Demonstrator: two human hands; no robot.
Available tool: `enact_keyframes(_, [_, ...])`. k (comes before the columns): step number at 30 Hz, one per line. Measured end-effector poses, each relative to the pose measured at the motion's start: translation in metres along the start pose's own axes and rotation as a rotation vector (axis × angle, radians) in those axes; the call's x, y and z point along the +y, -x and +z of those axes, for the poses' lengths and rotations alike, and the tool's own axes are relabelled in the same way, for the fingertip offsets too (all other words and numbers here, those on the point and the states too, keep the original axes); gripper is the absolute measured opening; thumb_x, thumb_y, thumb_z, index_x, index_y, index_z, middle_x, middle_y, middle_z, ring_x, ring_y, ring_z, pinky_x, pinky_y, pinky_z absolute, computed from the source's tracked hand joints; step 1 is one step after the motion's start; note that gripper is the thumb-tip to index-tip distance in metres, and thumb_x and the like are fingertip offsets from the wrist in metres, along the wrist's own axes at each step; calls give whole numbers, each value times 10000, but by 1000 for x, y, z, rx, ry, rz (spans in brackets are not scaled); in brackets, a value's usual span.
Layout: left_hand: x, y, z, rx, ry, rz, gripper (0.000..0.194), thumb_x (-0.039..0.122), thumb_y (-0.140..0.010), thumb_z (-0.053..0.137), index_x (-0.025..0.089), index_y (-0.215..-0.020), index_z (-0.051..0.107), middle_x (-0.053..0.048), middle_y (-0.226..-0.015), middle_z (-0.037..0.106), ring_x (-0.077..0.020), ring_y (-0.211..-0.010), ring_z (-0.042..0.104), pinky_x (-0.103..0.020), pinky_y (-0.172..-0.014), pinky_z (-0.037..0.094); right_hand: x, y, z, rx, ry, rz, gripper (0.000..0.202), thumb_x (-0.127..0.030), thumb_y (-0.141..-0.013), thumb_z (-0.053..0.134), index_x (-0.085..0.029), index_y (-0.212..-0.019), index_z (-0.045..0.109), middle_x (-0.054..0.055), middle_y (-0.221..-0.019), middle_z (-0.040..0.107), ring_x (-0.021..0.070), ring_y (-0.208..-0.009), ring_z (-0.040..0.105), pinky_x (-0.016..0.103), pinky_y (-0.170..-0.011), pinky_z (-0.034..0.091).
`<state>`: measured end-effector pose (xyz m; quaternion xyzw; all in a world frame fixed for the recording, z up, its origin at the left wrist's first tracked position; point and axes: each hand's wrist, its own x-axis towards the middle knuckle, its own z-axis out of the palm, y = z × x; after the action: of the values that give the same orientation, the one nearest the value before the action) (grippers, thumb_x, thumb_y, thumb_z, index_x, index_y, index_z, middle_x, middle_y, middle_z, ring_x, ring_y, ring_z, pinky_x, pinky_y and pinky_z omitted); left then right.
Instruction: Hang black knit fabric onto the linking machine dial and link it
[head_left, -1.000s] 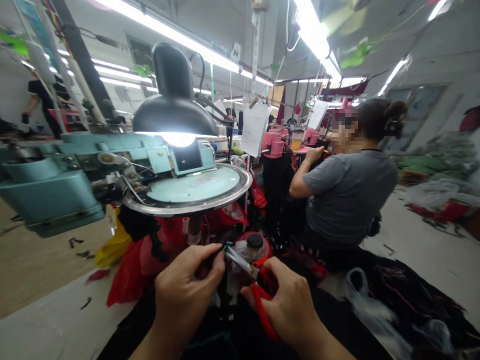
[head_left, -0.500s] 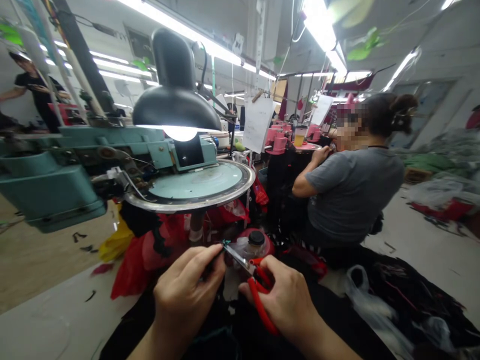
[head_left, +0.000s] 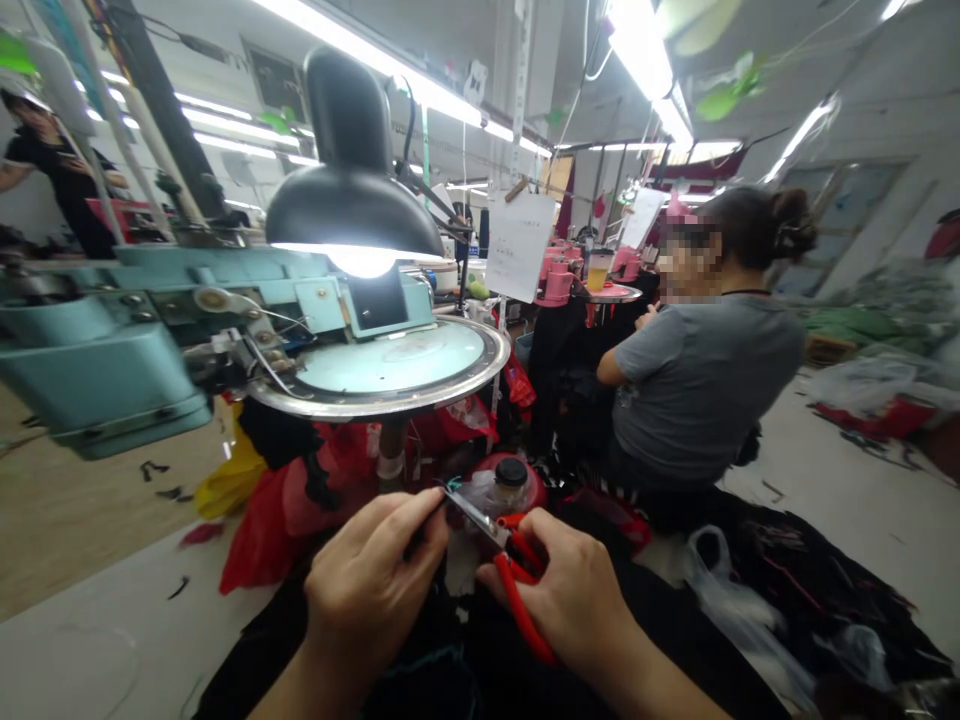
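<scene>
My right hand (head_left: pixel 566 580) is closed around the handles of a pair of red-handled scissors (head_left: pixel 517 600). The blades point up and left, and their tips touch or nearly touch a bit of teal thread (head_left: pixel 453 484). Beside the tips, my left hand (head_left: pixel 379 570) pinches black cloth (head_left: pixel 429 640) between thumb and fingers; the hand hides most of the pinched part. More teal thread lies across the dark cloth below my hands.
A teal linking machine with a round metal-rimmed dial (head_left: pixel 390 360) stands ahead, a black lamp (head_left: pixel 352 200) lit over it. Below are red bags (head_left: pixel 300 510) and a black-capped bottle (head_left: pixel 511 475). A co-worker (head_left: pixel 697 380) sits at right, near a clear plastic bag (head_left: pixel 739 610).
The view has shifted slightly. My hands and the scissors keep nearly the same pose, with the teal thread end at the tips lying a little differently. The co-worker's arm has lowered.
</scene>
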<state>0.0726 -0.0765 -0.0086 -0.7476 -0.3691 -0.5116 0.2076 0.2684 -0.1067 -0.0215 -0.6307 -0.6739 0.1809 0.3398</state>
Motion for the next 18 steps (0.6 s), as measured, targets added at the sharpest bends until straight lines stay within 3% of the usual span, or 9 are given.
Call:
enact_keyframes(8, [-1,2,0,-2,9,-5,217,59,-823,711,169,-1010,709,-30,-844,739,-126,-721,700,-206,-783,546,2,2,5,-21,-39,24,386,-562,-763,710,-220,-691,547,-33,-614,597,140,-548,516,252,-551,324])
enact_keyframes(12, [-5,1,-6,4,104,-140,157,121,-837,695,200,-967,731,-14,-846,757,-139,-717,718,-206,-767,565,0,-5,-3,26,-154,24,377,-574,-750,722,-221,-755,589,-29,-631,607,152,-563,541,251,-546,388])
enact_keyframes(15, [-14,-5,-15,-55,241,-391,87,259,-851,687,237,-902,753,7,-827,772,-159,-695,729,-214,-710,590,-18,-40,-34,185,-89,-119,422,-500,-697,793,-235,-992,648,-3,-791,678,184,-667,609,272,-621,468])
enact_keyframes(18, [-25,-16,-24,-77,360,-644,177,377,-827,703,235,-915,762,-11,-843,783,-186,-717,738,-231,-663,599,-55,-103,-67,280,109,-397,481,-386,-711,794,-214,-1135,647,79,-1078,702,249,-950,650,324,-801,502])
